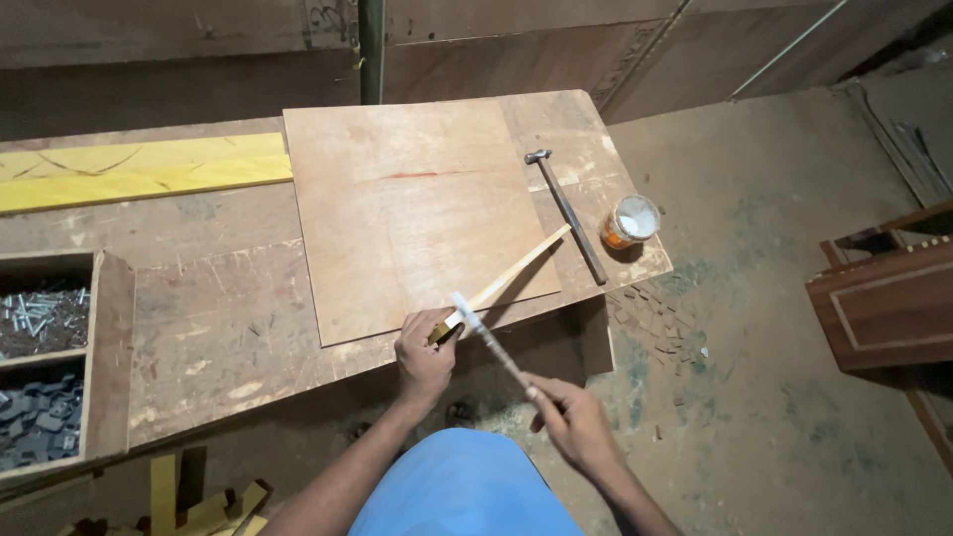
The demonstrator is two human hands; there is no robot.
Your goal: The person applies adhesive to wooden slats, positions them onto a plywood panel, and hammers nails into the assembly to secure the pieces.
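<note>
The left hand [425, 355] is closed around the near end of a thin wooden strip [506, 281], which slants up and away over the near right corner of a square plywood sheet [412, 213] lying on the worn wooden table [213, 318]; the right hand [574, 422] pinches the near end of a slim blade-like tool [488, 337], too blurred to name more exactly, whose far end crosses the strip just beside the left hand; both hands sit at the near edge of the table, close together; a hammer [568, 213] lies on the table just right of the plywood, its head away from the person, its handle near the strip's far tip; a small orange tin with a pale lid [628, 222] stands just beside the hammer at the table's right edge; a yellow plank [139, 171] lies along the far left; a wooden tray [99, 357] at the left holds nails [40, 320] in one compartment and dark small fittings [35, 422] in the nearer one; a dark wooden cabinet piece [888, 303] stands on the dusty floor [754, 397] at the right.
</note>
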